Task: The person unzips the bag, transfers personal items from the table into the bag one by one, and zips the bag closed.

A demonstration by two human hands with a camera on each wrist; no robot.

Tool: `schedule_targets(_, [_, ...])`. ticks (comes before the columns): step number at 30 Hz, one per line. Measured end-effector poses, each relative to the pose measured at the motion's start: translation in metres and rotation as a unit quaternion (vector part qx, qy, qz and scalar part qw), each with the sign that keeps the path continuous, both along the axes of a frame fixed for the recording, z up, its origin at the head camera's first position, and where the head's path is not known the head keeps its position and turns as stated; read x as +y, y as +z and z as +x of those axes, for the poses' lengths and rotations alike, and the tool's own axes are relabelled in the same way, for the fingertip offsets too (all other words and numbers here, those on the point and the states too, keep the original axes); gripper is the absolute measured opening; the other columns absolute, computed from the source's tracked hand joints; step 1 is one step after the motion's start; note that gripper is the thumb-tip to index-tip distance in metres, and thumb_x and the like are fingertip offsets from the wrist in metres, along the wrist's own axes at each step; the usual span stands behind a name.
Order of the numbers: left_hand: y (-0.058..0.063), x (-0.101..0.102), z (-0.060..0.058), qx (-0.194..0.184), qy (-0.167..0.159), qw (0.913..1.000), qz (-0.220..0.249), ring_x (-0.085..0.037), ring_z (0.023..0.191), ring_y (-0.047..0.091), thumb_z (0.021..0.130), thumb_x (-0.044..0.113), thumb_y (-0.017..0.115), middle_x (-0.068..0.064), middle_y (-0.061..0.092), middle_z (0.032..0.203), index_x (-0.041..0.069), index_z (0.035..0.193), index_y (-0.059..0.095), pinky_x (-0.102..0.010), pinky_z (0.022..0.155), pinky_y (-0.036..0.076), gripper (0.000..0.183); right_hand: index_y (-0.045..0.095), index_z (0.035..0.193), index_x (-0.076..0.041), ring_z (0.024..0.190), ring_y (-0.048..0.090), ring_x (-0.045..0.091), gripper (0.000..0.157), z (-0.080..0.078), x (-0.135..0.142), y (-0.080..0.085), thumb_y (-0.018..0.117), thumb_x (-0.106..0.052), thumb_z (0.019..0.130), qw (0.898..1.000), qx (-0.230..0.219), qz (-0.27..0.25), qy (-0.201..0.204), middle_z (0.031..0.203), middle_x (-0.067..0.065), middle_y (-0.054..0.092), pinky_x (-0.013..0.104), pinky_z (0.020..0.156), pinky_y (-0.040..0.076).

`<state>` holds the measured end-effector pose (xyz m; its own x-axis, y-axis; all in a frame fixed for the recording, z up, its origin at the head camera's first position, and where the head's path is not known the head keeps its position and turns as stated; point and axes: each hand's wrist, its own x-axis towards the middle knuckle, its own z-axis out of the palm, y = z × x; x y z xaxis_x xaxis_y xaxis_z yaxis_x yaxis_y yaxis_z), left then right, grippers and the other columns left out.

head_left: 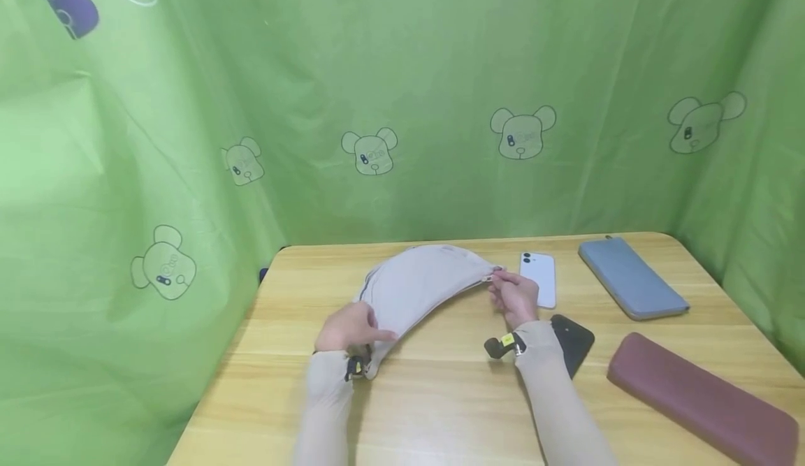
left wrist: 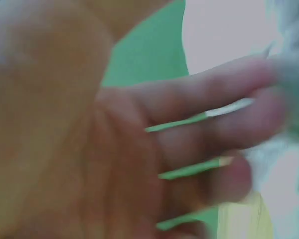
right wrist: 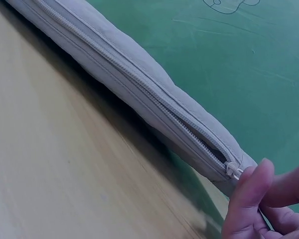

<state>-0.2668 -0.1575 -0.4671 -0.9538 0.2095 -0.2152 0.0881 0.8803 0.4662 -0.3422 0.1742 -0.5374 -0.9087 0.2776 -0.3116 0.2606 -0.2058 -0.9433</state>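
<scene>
A light grey crescent-shaped bag [head_left: 418,281] lies on the table, its zipper running along the inner curve. At the bag's right end my right hand [head_left: 516,297] pinches the zipper pull [right wrist: 234,171] between thumb and fingers. Beside that slider the zipper teeth [right wrist: 209,149] are parted by a narrow slit in the right wrist view. My left hand [head_left: 352,325] is at the bag's left end, thumb stretched out over the fabric. Blurred in the left wrist view, its fingers [left wrist: 204,94] are spread and fairly straight, with the fingertips near the pale bag.
A white phone [head_left: 546,281] lies just beyond my right hand, and a black phone-like object [head_left: 572,340] is partly under the right forearm. To the right are a blue zip wallet [head_left: 632,277] and a maroon case [head_left: 698,399]. Green curtains [head_left: 440,193] surround the wooden table [head_left: 440,410].
</scene>
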Motion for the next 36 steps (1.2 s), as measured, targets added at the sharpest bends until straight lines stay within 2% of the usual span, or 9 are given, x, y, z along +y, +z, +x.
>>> schedule_targets(5, [-0.013, 0.029, -0.004, 0.091, -0.017, 0.9932, -0.07, -0.017, 0.07, 0.058, 0.074, 0.056, 0.086, 0.001, 0.063, 0.075, 0.015, 0.078, 0.06, -0.039, 0.069, 0.052, 0.049, 0.06, 0.137, -0.004, 0.078, 0.065, 0.006, 0.037, 0.0, 0.001, -0.001, 0.063, -0.008, 0.1, 1.0, -0.008, -0.001, -0.004, 0.099, -0.001, 0.068, 0.02, 0.068, 0.058])
schedule_targets(8, [-0.021, 0.039, -0.004, 0.115, -0.024, 0.9877, -0.104, -0.017, 0.07, 0.059, 0.075, 0.051, 0.087, 0.001, 0.064, 0.074, 0.016, 0.075, 0.059, -0.041, 0.068, 0.054, 0.044, 0.059, 0.138, -0.002, 0.076, 0.064, 0.005, 0.038, 0.0, 0.001, -0.002, 0.062, -0.007, 0.1, 1.0, -0.006, -0.004, -0.001, 0.096, -0.002, 0.067, 0.019, 0.067, 0.057])
schedule_targets(10, [-0.026, 0.041, -0.004, 0.128, -0.037, 0.9852, -0.108, -0.015, 0.067, 0.058, 0.078, 0.044, 0.085, 0.002, 0.063, 0.07, 0.017, 0.07, 0.059, -0.039, 0.063, 0.052, 0.039, 0.06, 0.137, -0.002, 0.075, 0.064, 0.005, 0.037, 0.0, 0.0, -0.003, 0.062, -0.006, 0.1, 1.0, -0.004, -0.004, -0.003, 0.094, -0.003, 0.067, 0.018, 0.067, 0.057])
schedule_targets(15, [-0.028, 0.036, -0.008, 0.136, -0.071, 0.9845, -0.084, -0.011, 0.06, 0.051, 0.09, 0.036, 0.075, 0.006, 0.054, 0.061, 0.02, 0.061, 0.052, -0.031, 0.058, 0.043, 0.04, 0.06, 0.137, -0.002, 0.078, 0.064, 0.006, 0.037, 0.001, 0.0, -0.001, 0.062, -0.007, 0.1, 1.0, -0.002, 0.005, -0.003, 0.097, -0.001, 0.067, 0.02, 0.069, 0.058])
schedule_targets(19, [-0.021, 0.035, -0.009, 0.143, -0.083, 0.9838, -0.068, -0.011, 0.062, 0.052, 0.097, 0.035, 0.068, 0.005, 0.057, 0.064, 0.019, 0.063, 0.057, -0.03, 0.061, 0.045, 0.039, 0.061, 0.136, -0.003, 0.078, 0.064, 0.006, 0.036, 0.0, 0.0, 0.001, 0.062, -0.008, 0.1, 1.0, -0.001, 0.011, -0.002, 0.097, -0.001, 0.067, 0.02, 0.07, 0.059])
schedule_targets(22, [-0.019, 0.034, -0.009, 0.137, -0.078, 0.9854, -0.065, -0.012, 0.064, 0.054, 0.093, 0.038, 0.072, 0.005, 0.06, 0.069, 0.019, 0.068, 0.06, -0.031, 0.063, 0.046, 0.034, 0.061, 0.136, -0.002, 0.076, 0.064, 0.006, 0.036, -0.001, 0.001, 0.001, 0.062, -0.007, 0.1, 1.0, 0.0, 0.007, -0.006, 0.096, -0.002, 0.067, 0.02, 0.068, 0.059])
schedule_targets(26, [-0.023, 0.034, -0.01, 0.121, -0.065, 0.9875, -0.077, -0.013, 0.064, 0.053, 0.087, 0.04, 0.078, 0.005, 0.057, 0.068, 0.019, 0.069, 0.056, -0.032, 0.061, 0.045, 0.036, 0.061, 0.136, -0.001, 0.075, 0.064, 0.006, 0.036, -0.001, 0.0, 0.0, 0.062, -0.007, 0.1, 1.0, -0.001, 0.004, -0.008, 0.097, 0.0, 0.066, 0.019, 0.066, 0.058])
schedule_targets(31, [-0.024, 0.033, -0.013, 0.129, -0.083, 0.9857, -0.07, -0.013, 0.06, 0.05, 0.095, 0.029, 0.069, 0.005, 0.051, 0.061, 0.019, 0.064, 0.049, -0.031, 0.057, 0.04, 0.038, 0.061, 0.136, -0.002, 0.077, 0.065, 0.006, 0.036, 0.0, 0.001, -0.001, 0.062, -0.007, 0.1, 1.0, -0.001, 0.006, -0.005, 0.099, -0.001, 0.066, 0.019, 0.069, 0.059])
schedule_targets(36, [-0.017, 0.026, -0.016, 0.143, -0.091, 0.9853, -0.02, -0.009, 0.057, 0.047, 0.099, 0.032, 0.065, 0.007, 0.048, 0.061, 0.021, 0.066, 0.05, -0.028, 0.056, 0.04, 0.038, 0.06, 0.138, -0.004, 0.085, 0.067, 0.007, 0.038, 0.001, 0.0, 0.004, 0.063, -0.009, 0.101, 1.0, 0.006, 0.007, 0.009, 0.105, -0.002, 0.066, 0.022, 0.079, 0.061])
